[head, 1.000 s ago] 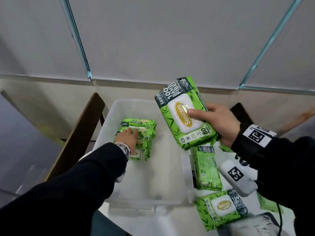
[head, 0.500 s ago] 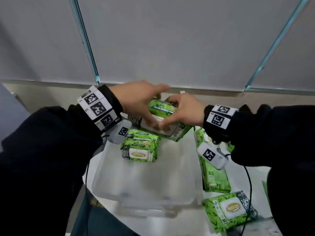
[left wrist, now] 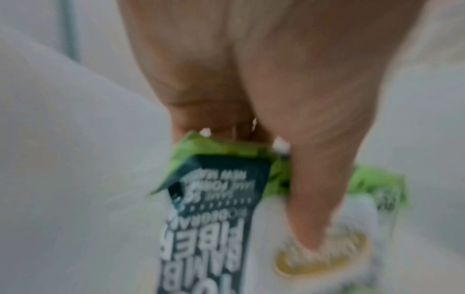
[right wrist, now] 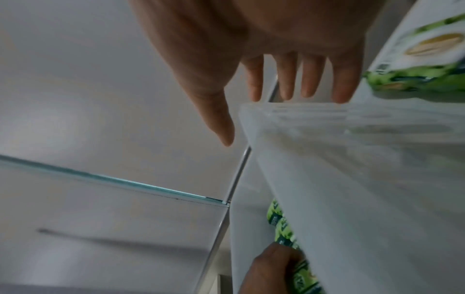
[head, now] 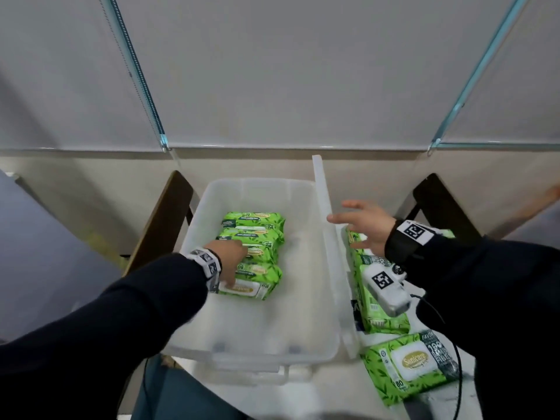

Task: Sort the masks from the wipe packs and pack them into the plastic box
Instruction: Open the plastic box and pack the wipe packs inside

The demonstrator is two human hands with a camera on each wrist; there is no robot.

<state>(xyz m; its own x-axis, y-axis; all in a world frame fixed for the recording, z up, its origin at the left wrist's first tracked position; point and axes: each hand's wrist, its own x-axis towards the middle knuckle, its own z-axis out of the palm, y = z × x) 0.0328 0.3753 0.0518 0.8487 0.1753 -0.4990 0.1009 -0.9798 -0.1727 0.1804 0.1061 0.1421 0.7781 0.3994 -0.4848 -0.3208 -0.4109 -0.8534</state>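
Observation:
A clear plastic box (head: 194, 225) holds a row of green wipe packs (head: 254, 234) standing along its left side. My left hand (head: 236, 265) grips the nearest wipe pack (head: 257, 286). In the left wrist view its thumb (left wrist: 314, 208) presses the white label of that wipe pack (left wrist: 226, 199) and the fingers reach behind the top edge. My right hand (head: 360, 222) hovers open with spread fingers at the upright translucent lid (head: 324, 237) on the box's right side. In the right wrist view the fingers (right wrist: 309, 79) are straight at the lid's edge (right wrist: 352, 159). No masks show.
More green wipe packs lie on the white table right of the box, one on its side (head: 378, 304) and one flat, label up (head: 409, 365). Dark chair backs (head: 163, 219) stand behind the table on both sides. The box's right half (head: 303, 292) is bare.
The pack that my right hand held above the box passed to both hands and now stands at the front of the row. My right hand let go and moved right.

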